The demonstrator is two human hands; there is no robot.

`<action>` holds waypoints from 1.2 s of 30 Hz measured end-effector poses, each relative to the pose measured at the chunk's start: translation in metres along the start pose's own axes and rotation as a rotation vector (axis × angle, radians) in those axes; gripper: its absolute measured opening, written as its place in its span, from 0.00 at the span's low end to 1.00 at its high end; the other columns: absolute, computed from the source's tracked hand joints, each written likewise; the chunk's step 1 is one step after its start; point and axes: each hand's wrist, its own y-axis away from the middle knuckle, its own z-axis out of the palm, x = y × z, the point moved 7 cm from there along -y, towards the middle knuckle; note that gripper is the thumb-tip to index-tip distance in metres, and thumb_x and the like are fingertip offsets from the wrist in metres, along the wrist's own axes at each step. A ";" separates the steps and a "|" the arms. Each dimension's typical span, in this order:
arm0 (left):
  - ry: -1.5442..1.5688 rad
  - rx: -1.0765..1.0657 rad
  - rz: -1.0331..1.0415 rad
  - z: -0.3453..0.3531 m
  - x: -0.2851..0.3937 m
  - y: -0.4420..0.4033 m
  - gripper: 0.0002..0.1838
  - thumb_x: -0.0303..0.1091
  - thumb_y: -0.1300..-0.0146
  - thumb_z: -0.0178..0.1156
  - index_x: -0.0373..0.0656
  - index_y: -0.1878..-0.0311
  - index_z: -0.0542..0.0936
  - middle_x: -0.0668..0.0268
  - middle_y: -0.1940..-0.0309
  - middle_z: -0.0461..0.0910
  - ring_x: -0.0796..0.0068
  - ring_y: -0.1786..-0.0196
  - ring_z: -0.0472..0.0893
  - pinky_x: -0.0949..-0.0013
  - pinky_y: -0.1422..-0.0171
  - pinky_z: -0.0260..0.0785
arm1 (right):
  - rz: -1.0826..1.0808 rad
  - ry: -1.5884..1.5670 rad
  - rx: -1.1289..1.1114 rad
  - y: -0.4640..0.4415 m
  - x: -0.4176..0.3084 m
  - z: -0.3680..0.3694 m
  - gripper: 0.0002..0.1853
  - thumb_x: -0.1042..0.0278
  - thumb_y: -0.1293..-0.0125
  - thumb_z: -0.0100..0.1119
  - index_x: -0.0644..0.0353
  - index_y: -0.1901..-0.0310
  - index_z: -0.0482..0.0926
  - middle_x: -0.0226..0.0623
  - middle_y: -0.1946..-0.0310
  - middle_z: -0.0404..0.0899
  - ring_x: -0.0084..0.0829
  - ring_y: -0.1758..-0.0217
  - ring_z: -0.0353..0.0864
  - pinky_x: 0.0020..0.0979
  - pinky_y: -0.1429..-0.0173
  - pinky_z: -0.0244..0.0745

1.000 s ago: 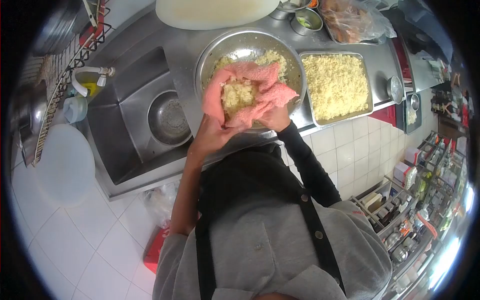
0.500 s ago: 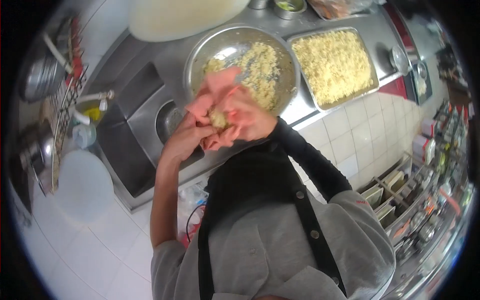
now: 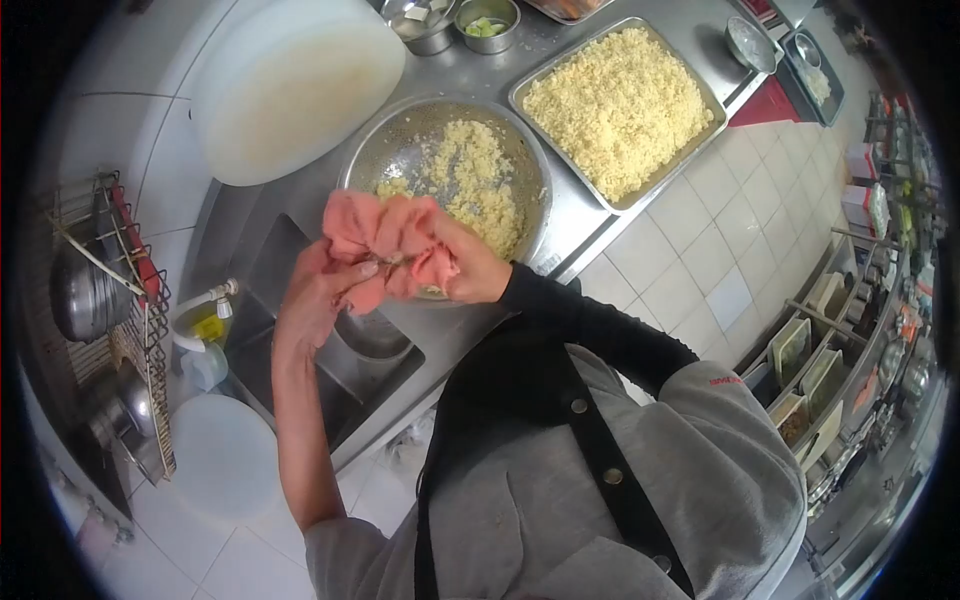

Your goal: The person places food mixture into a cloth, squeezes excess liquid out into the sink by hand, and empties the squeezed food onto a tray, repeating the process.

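Observation:
A pink cloth [image 3: 385, 235] is bunched between my two hands, just over the near edge of a wide steel bowl [image 3: 540, 180]. My left hand [image 3: 318, 285] grips its left side, thumb pressed on the folds. On the other side my right hand [image 3: 470, 265] has its fingers closed into the cloth. Its edges are gathered toward the middle, so what lies inside is hidden. Pale yellow crumbly food [image 3: 480, 175], like chopped grain or minced vegetable, lies loose in the bowl.
A steel tray [image 3: 622, 208] heaped with the same crumbly food stands right of the bowl. Behind are a round white board [image 3: 290, 90] and a small bowl of green pieces [image 3: 487, 25]. The sink [image 3: 370, 365] is below my left hand. A wire rack [image 3: 130, 300] hangs at left.
The cloth has been drawn together over the clump of crumbly food that showed in its middle before. The view has shifted, so bowl and tray sit differently in the picture.

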 end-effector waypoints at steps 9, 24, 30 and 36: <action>0.015 0.202 0.061 -0.007 0.005 -0.009 0.31 0.22 0.36 0.65 0.33 0.31 0.66 0.57 0.49 0.81 0.74 0.55 0.83 0.74 0.55 0.76 | -0.010 0.095 -0.196 -0.055 -0.051 0.006 0.57 0.77 0.51 0.76 0.61 0.21 0.50 0.54 0.32 0.67 0.53 0.31 0.72 0.38 0.31 0.72; -0.374 0.109 0.668 0.020 -0.033 -0.004 0.52 0.34 0.50 0.81 0.37 0.24 0.61 0.59 0.29 0.68 0.68 0.30 0.72 0.67 0.27 0.65 | -0.080 0.342 -0.174 -0.092 -0.087 0.009 0.15 0.80 0.51 0.69 0.63 0.59 0.82 0.39 0.62 0.79 0.43 0.58 0.82 0.36 0.55 0.77; -0.341 0.144 0.901 0.013 0.003 0.003 0.51 0.30 0.51 0.79 0.39 0.25 0.61 0.60 0.32 0.71 0.70 0.32 0.73 0.67 0.30 0.67 | -0.320 0.507 -0.248 -0.101 -0.138 0.032 0.11 0.80 0.51 0.62 0.63 0.63 0.83 0.38 0.59 0.80 0.47 0.55 0.82 0.41 0.54 0.76; 0.522 0.092 0.700 -0.026 -0.073 -0.026 0.40 0.32 0.45 0.77 0.39 0.30 0.70 0.64 0.30 0.68 0.72 0.31 0.71 0.67 0.26 0.65 | -0.568 0.684 -0.489 -0.114 -0.184 0.055 0.10 0.75 0.53 0.61 0.59 0.65 0.82 0.37 0.66 0.76 0.45 0.61 0.78 0.40 0.60 0.69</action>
